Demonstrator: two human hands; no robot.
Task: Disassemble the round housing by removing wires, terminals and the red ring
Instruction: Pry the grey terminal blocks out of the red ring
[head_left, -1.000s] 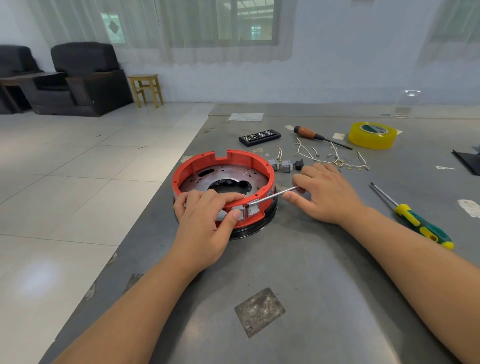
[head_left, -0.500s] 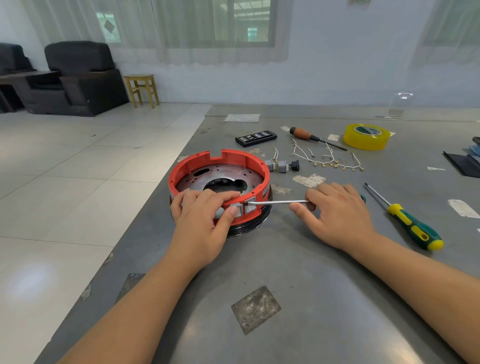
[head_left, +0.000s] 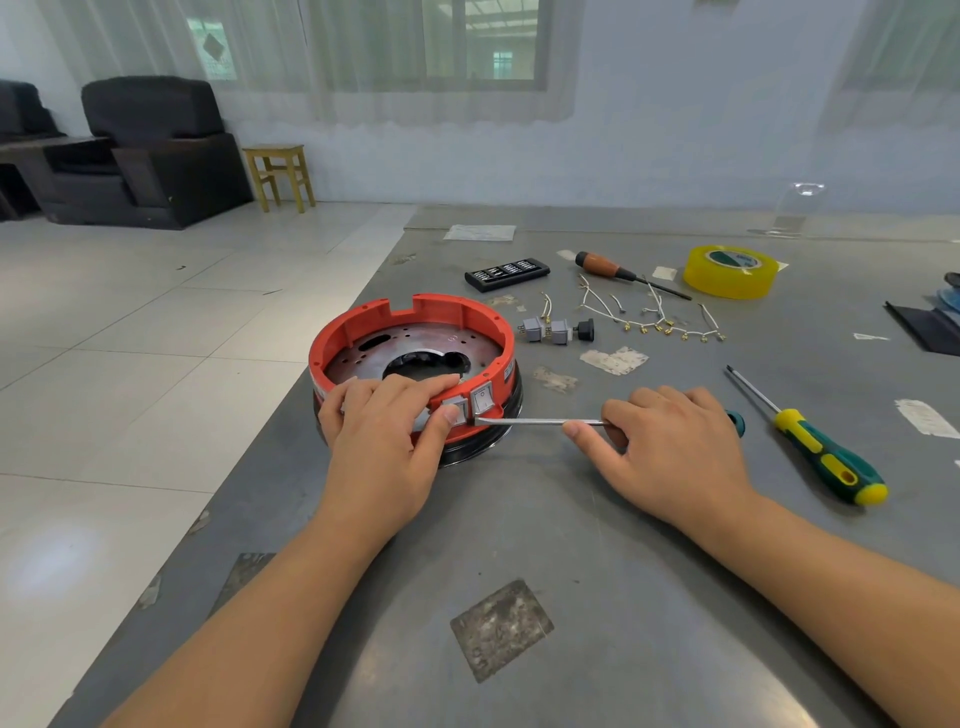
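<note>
Nearby, wires (head_left: 657, 317), tape (head_left: 731, 272) and spare screwdriver (head_left: 815, 447) lie apart; left hand (head_left: 384, 441) grips ring (head_left: 415, 327), right hand (head_left: 675, 452) grips driver (head_left: 540, 422).

Round housing (head_left: 415, 364): shallow dish shape, flat on grey table, open side up, perforated metal plate inside with large central hole, black base rim below. Red ring (head_left: 483, 317) seated around top edge, notches at 12 o'clock, two grey rocker switches (head_left: 470, 402) set in wall at 5 o'clock. Loose white wires with brass terminals (head_left: 657, 317) strewn at 2 o'clock of housing, well apart. Two grey switch blocks (head_left: 545, 331) near, also at 2 o'clock.
</note>
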